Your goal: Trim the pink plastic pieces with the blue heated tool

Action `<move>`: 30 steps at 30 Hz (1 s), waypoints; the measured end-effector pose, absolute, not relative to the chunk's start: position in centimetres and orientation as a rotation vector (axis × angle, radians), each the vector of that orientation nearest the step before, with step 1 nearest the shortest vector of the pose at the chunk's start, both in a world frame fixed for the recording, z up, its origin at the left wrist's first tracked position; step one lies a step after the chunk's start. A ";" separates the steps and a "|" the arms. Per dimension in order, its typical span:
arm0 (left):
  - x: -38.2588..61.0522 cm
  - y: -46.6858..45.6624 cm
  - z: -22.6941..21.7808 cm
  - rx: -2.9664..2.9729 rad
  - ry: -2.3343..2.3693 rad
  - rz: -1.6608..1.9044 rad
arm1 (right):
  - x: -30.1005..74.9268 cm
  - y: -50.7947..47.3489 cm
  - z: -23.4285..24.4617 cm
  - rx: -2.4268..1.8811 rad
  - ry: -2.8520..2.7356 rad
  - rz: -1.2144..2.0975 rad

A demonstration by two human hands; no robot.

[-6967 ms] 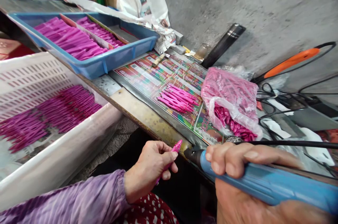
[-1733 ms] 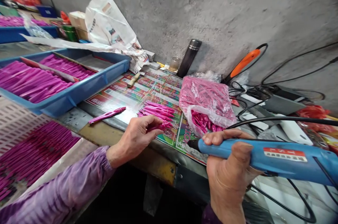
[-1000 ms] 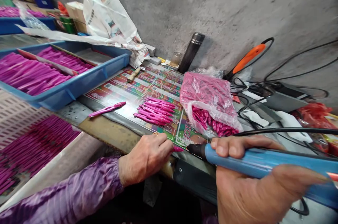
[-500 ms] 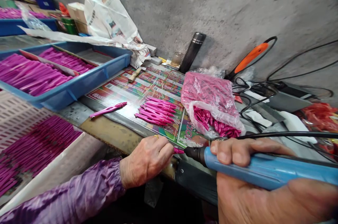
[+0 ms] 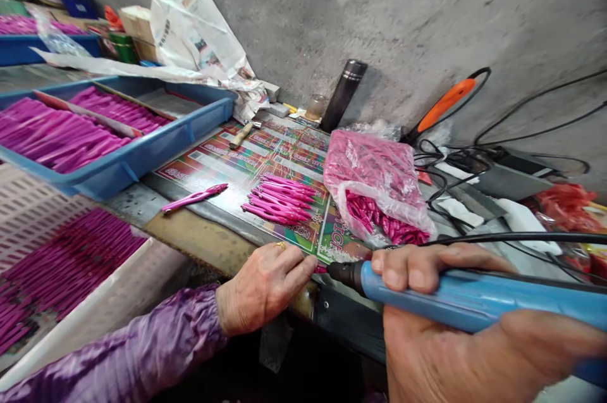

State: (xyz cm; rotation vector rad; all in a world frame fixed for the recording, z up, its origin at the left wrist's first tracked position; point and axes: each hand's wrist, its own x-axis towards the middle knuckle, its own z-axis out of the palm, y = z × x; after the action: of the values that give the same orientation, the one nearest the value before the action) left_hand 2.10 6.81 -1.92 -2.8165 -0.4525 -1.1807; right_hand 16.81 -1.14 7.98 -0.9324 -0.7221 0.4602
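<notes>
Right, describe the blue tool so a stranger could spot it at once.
Find the grey wall, then the bench below it. Over the bench's near edge, the right hand grips the blue tool. Unlike the blue tray, it is slim, with a black nose at the pink piece in the left hand.

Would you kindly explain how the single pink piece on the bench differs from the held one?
The single pink piece lies loose on the bench; the held piece is in the left hand. The single pink piece shows along its length; the held piece shows only one end. The single pink piece is apart from the blue tool; the held piece meets the tool's black nose. Both are pink.
</notes>
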 end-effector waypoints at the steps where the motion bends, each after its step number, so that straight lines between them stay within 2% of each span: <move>1: 2.1 6.8 -1.9 -2.822 -0.447 -1.169 | 17.0 -1.1 7.9 -0.924 -0.756 0.471; 20: 1.7 6.7 -1.2 -2.817 -0.380 -1.166 | 17.2 -1.5 8.1 -0.969 -0.734 0.432; 30: 1.9 6.7 -2.6 -2.845 -0.466 -1.132 | 17.4 -1.6 8.0 -0.974 -0.711 0.419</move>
State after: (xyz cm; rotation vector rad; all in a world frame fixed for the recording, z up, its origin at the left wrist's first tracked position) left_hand 1.90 6.74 -2.56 -2.8447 -0.4661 -1.1322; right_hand 17.44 -1.59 8.00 -0.9739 -0.7113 0.4191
